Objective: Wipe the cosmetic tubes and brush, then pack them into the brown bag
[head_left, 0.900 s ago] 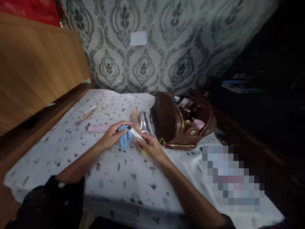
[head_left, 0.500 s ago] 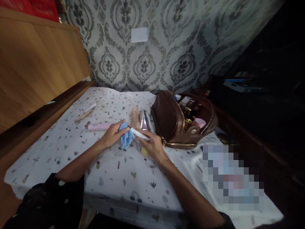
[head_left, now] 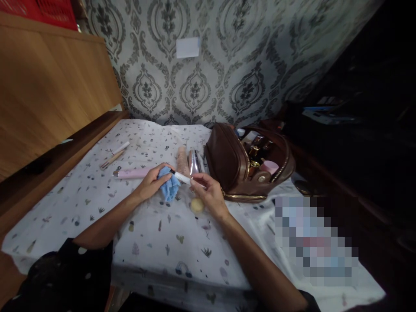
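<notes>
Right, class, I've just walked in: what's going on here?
A person's left hand holds a blue cloth, and the right hand holds a slim white tube, its dark end at the cloth. A brown bag sits open beyond the right hand. A pink tube lies beside the left hand.

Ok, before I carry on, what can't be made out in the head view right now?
All in the head view:
- White tube: printing too small to read; its right end is hidden by the right hand.
- Pink tube: right end behind the left hand.
- Brown bag: bottom hidden by its front wall and contents.
- Red basket: cut off by the top edge.
</notes>
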A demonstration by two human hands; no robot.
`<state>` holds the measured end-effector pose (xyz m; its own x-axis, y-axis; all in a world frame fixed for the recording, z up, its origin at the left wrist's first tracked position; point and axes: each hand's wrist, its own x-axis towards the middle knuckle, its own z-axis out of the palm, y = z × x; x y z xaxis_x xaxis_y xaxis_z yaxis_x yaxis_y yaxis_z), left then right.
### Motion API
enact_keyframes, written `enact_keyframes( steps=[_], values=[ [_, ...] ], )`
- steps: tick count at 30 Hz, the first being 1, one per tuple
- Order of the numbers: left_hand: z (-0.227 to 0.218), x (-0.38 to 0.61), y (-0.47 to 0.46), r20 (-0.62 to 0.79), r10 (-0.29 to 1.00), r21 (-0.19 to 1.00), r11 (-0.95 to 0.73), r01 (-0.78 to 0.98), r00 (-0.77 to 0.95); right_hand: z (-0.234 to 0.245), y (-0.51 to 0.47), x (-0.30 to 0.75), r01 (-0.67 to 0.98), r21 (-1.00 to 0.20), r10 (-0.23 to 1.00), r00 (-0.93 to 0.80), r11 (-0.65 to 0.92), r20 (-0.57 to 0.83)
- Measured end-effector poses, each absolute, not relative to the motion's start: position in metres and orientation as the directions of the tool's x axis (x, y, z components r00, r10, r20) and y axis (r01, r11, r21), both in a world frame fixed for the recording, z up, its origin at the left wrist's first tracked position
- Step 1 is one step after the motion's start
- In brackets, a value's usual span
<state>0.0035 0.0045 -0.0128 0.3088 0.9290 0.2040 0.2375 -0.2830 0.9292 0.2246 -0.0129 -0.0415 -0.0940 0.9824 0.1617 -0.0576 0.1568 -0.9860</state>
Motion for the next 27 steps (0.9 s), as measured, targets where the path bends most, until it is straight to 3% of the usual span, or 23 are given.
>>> enact_keyframes(
  steps=[17, 27],
  values=[
    [-0.0055, 0.0027, 0.0006, 0.269, 0.911, 0.871, -0.368, 0.326, 0.312, -0.0418, -0.0096, 0.2262, -0.139, -0.98, 0.986, -0.065, 0.141, 0.151],
    [-0.015, 0.0043, 0.0031, 0.265, 0.924, 0.869, -0.353, 0.346, 0.276, -0.0408, -0.0101, 0.2271, -0.061, -0.983, 0.984, -0.048, 0.171, 0.174]
  ],
)
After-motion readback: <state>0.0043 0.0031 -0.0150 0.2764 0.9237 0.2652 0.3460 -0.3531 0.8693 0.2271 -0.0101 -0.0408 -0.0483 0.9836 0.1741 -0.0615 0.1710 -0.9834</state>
